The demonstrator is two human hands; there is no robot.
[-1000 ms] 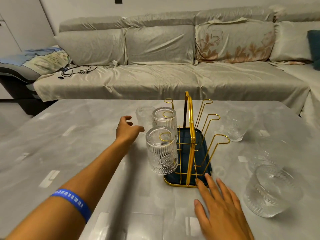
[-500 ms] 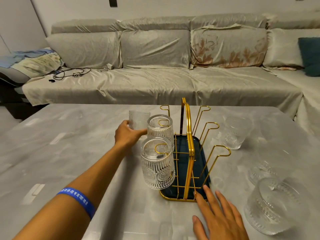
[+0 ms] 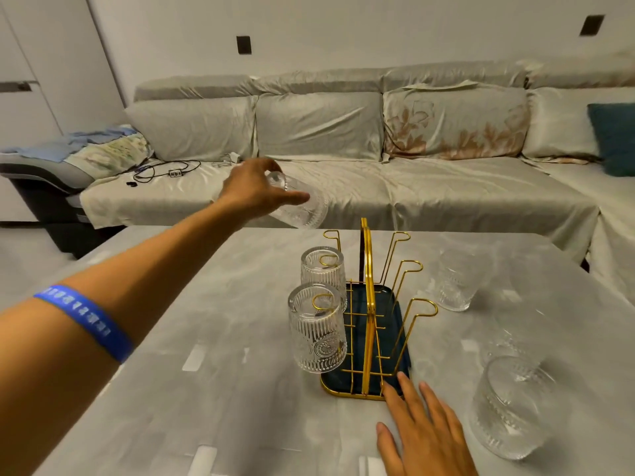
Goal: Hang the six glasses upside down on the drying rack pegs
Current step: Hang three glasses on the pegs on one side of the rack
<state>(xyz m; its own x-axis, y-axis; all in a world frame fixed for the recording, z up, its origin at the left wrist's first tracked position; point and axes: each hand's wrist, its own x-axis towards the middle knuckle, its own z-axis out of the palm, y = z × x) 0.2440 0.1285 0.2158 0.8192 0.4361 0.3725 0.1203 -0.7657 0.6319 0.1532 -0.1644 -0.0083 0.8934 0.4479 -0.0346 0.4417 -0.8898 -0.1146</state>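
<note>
- Up near the centre of the frame, the left hand (image 3: 252, 190) gripped a tilted glass (image 3: 302, 207) above the desk (image 3: 206, 321).
- Two glasses (image 3: 318, 333) hung inverted on the rack (image 3: 367, 324).
- Lower right, the right hand (image 3: 422, 431) lay flat and open, fingertips touching the rack's base.

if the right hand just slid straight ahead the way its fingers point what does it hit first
The right hand lies flat on the table, fingers aimed at the near end of the drying rack. Its fingertips look to be already at the rack's gold rim, so that comes first; exact contact is unclear.
</note>
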